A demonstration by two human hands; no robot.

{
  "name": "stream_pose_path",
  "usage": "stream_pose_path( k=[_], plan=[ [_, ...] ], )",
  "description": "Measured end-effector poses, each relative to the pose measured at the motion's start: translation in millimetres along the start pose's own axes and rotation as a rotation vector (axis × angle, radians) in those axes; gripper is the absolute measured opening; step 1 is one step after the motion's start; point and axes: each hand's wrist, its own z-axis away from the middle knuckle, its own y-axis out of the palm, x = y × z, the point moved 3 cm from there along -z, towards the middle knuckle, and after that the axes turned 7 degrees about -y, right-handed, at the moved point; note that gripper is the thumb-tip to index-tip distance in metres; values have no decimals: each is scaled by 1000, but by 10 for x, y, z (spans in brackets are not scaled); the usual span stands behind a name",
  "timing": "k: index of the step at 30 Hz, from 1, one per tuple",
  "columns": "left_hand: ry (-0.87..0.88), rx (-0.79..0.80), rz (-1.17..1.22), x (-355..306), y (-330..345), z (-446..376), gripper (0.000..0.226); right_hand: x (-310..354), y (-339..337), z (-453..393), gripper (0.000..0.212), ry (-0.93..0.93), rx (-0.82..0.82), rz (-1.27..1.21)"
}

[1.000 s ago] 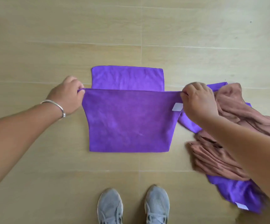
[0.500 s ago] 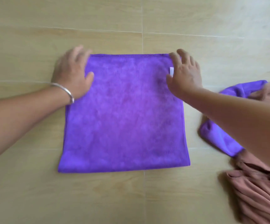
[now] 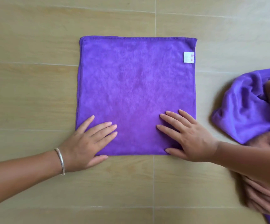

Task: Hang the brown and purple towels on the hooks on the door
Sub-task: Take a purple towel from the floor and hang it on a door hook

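Observation:
A purple towel (image 3: 135, 81) lies flat on the floor, folded into a square, with a white label (image 3: 188, 57) near its far right corner. My left hand (image 3: 87, 141) rests flat on the towel's near left corner, fingers straight. My right hand (image 3: 187, 136) presses flat on the near right corner, fingers spread. To the right lies a crumpled heap: another purple towel (image 3: 244, 110) tangled with a brown towel (image 3: 263, 188). My right forearm crosses over part of the brown towel. No door or hooks are in view.
The floor (image 3: 33, 78) is light wood-look tile with thin grout lines, bare to the left, beyond and in front of the folded towel. The heap of towels runs out of the frame at the right edge.
Both hands folded the near half of the purple towel over to the far edge, let go, then slid back from the far corners to the near corners. The camera moved closer.

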Motion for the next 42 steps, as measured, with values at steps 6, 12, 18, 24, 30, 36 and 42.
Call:
stream_pose_path(
  k=[6,12,18,24,30,36,42],
  plan=[
    [-6,-123,39,163,26,309,47,7,54,312,66,-134,44,104],
    [-19,-119,12,175,57,381,44,43,60,352,44,-93,-39,176],
    [-259,5,45,167,-332,360,46,127,-514,303,38,251,47,52],
    [-498,40,160,104,-1344,338,41,478,-1544,298,39,472,90,-10],
    [-706,26,267,361,-2971,376,34,635,-3108,289,37,525,48,22],
    [-737,-26,302,625,-4818,690,33,732,-4923,426,35,578,-9,3],
    [-632,0,341,616,-7001,1092,35,1059,-6993,783,28,547,-228,-12]
  ],
)
